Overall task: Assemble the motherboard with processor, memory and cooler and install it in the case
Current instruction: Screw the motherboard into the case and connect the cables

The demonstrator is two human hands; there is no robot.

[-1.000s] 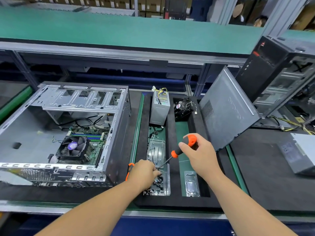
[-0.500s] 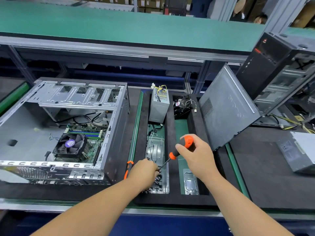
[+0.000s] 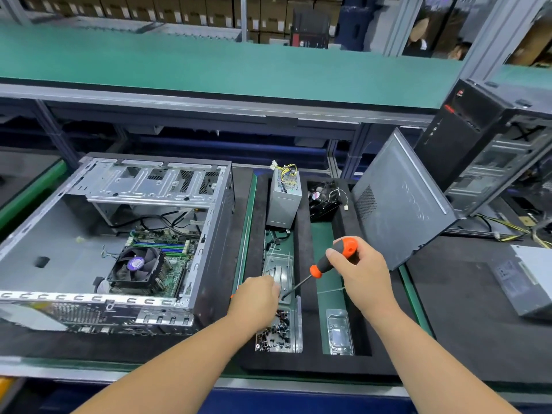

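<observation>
The open metal case point(image 3: 209, 249) lies on its side at the left. Inside it sits the motherboard point(image 3: 176, 270) with memory sticks and a black cooler fan point(image 3: 136, 264). My right hand point(image 3: 364, 276) grips the orange-and-black screwdriver point(image 3: 328, 261), whose shaft slants down to the left. My left hand point(image 3: 257, 300) is curled at the shaft's tip, just above the pile of screws point(image 3: 276, 333), and seems to pinch a screw. The screw itself is hidden by the fingers.
A black foam tray point(image 3: 304, 363) holds a grey power supply point(image 3: 283, 198), a spare fan point(image 3: 324, 201) and a clear plastic shell point(image 3: 339, 333). A grey side panel point(image 3: 397, 204) leans at the right. Behind it stands another case point(image 3: 484, 138). A second power supply point(image 3: 525, 282) lies at the far right.
My left hand has risen slightly off the screw pile to the screwdriver's tip. The right hand keeps its hold on the handle with little movement.
</observation>
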